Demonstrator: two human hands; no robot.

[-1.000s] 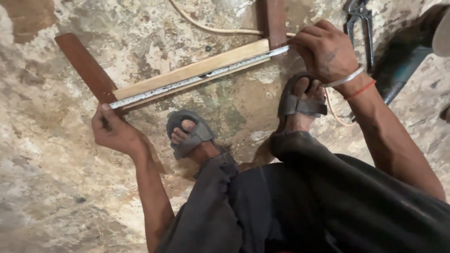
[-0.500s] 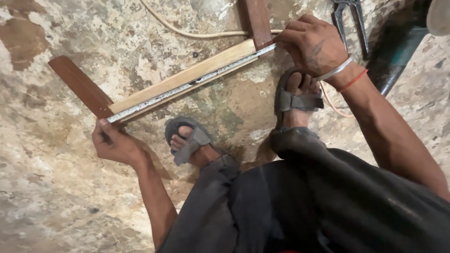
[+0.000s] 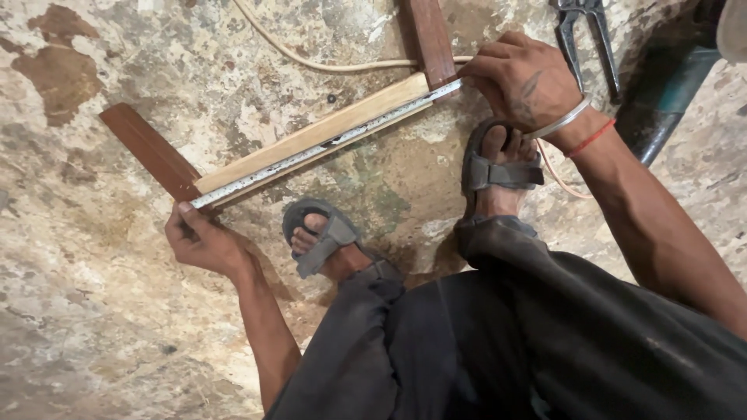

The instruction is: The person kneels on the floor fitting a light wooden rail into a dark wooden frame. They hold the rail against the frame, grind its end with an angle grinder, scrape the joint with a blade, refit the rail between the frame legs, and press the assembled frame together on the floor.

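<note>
A metal tape measure blade [image 3: 319,148] lies stretched along a pale wooden bar [image 3: 311,134] on the rough floor. My left hand [image 3: 201,241] presses the blade's lower left end down next to a dark brown wooden piece [image 3: 152,152]. My right hand [image 3: 521,78] pinches the blade's upper right end beside a second dark brown wooden piece [image 3: 429,39]. Both my feet in grey sandals [image 3: 325,233] rest on the floor just below the bar.
A cream cable [image 3: 311,56] curves across the floor above the bar. Metal pliers [image 3: 587,35] lie at the top right, next to a dark teal power tool [image 3: 661,93]. The floor is mottled, worn concrete.
The view has shifted slightly, so the bar and hands sit a little higher in frame. Both hands keep their hold on the tape ends.
</note>
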